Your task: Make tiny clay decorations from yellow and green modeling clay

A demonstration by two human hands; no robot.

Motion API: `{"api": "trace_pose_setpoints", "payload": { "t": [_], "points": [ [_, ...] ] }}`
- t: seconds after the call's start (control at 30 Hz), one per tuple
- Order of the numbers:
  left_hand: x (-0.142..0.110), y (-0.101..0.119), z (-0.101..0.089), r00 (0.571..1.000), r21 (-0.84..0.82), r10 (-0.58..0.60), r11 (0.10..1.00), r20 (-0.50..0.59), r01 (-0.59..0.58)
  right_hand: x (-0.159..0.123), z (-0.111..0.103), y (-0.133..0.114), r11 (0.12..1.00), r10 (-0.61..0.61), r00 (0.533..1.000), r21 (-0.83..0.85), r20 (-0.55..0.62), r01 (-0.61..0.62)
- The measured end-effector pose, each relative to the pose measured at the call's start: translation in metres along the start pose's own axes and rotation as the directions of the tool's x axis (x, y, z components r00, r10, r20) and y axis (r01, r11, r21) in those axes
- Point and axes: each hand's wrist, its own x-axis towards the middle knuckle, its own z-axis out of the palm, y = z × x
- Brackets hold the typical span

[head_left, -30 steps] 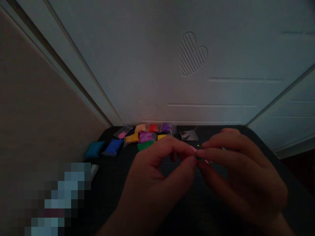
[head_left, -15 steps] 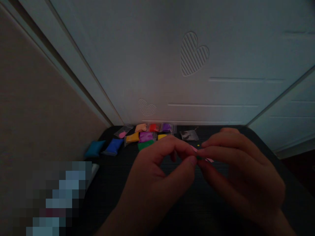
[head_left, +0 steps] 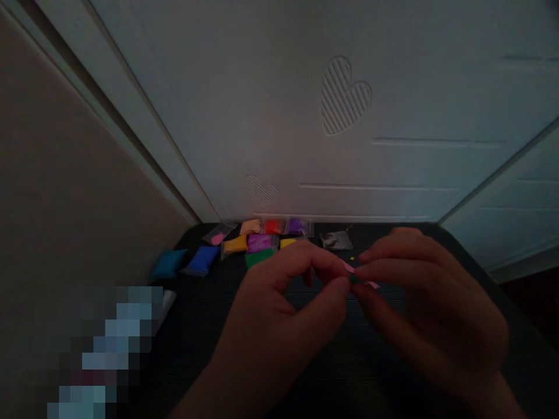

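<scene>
Left hand [head_left: 283,314] and right hand [head_left: 441,302] pinch a green piece [head_left: 354,279].
More green shows between the fingertips than a second ago, over the table [head_left: 349,366]; the fine fingerwork seems still under way.

The table [head_left: 183,326] has a dark, matt top with fine parallel ribbing. Behind it stands a pale panel [head_left: 218,116], smooth with a soft sheen, bearing 2 ribbed hearts [head_left: 345,96] in relief. The wall [head_left: 65,203] on the left looks matt. Clear, glossy plastic wraps the red packet [head_left: 273,227] and the purple packet [head_left: 297,227]; the grey packet [head_left: 336,240] shows crinkled, shiny film. The blue packet [head_left: 201,260] looks smooth. At the fingers [head_left: 325,265], the green piece [head_left: 353,280] is too dark to show its finish.
</scene>
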Motion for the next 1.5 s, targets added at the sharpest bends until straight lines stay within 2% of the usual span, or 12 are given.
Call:
{"api": "trace_pose_setpoints", "payload": {
  "t": [0.13, 0.33, 0.57, 0.77, 0.87, 1.0, 1.1, 1.2, 1.3, 1.5],
  "points": [
    [0.0, 0.001, 0.0, 1.0, 0.021, 0.012, 1.0, -0.008, -0.012, -0.001, 0.002, -0.002, 0.998, 0.041, 0.999, 0.045, -0.013, -0.04],
    [-0.001, 0.004, 0.002, 0.992, 0.085, 0.104, 0.992, -0.066, -0.098, 0.0, 0.004, -0.009, 0.974, 0.204, 0.976, 0.117, -0.071, -0.195],
    [-0.001, 0.004, 0.004, 0.976, 0.153, 0.196, 0.972, -0.092, -0.18, 0.001, 0.006, -0.007, 0.968, 0.243, 0.968, 0.085, -0.069, -0.237],
    [0.005, -0.006, 0.002, 0.985, 0.252, 0.166, 0.956, -0.044, -0.15, 0.002, 0.005, -0.005, 0.958, 0.281, 0.952, 0.092, -0.119, -0.271],
    [0.017, -0.024, 0.006, 0.988, 0.373, 0.155, 0.916, 0.008, -0.147, 0.003, 0.001, -0.002, 0.959, 0.277, 0.951, 0.099, -0.136, -0.266],
    [0.029, -0.073, 0.017, 0.983, 0.459, 0.044, 0.88, 0.178, -0.122, 0.004, -0.005, 0.002, 0.962, 0.266, 0.952, 0.106, -0.153, -0.251],
    [0.024, -0.117, 0.025, 0.968, 0.483, -0.086, 0.875, 0.235, -0.04, 0.004, -0.009, 0.005, 0.966, 0.252, 0.951, 0.101, -0.177, -0.237],
    [0.015, -0.147, 0.029, 0.941, 0.475, -0.181, 0.88, 0.285, 0.025, 0.005, -0.013, 0.007, 0.965, 0.255, 0.947, 0.113, -0.193, -0.237],
    [0.011, -0.157, 0.033, 0.942, 0.495, -0.179, 0.869, 0.285, 0.015, 0.006, -0.016, 0.009, 0.965, 0.254, 0.947, 0.121, -0.198, -0.233],
    [0.016, -0.156, 0.041, 0.944, 0.537, -0.174, 0.843, 0.281, -0.005, 0.005, -0.022, 0.01, 0.963, 0.258, 0.946, 0.128, -0.197, -0.236]
  ]
}}
